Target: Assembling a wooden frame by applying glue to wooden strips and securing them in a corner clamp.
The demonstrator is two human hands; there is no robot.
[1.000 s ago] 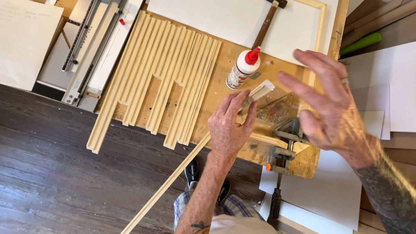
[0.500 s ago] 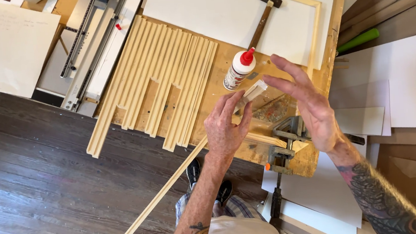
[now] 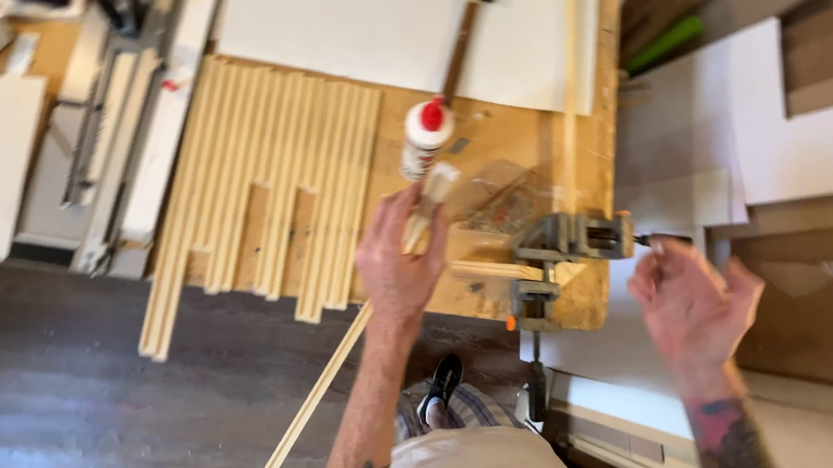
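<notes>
Fingers of our left hand [image 3: 397, 266] are wrapping around a long pale wooden strip [image 3: 346, 341] that is jutting off the near edge of the plywood bench [image 3: 489, 147]. Our right hand [image 3: 694, 300] is hanging loosely curled and empty past the bench's right edge, beside the grey metal corner clamp [image 3: 563, 246]. A white glue bottle with red cap [image 3: 425, 135] is standing just beyond.
</notes>
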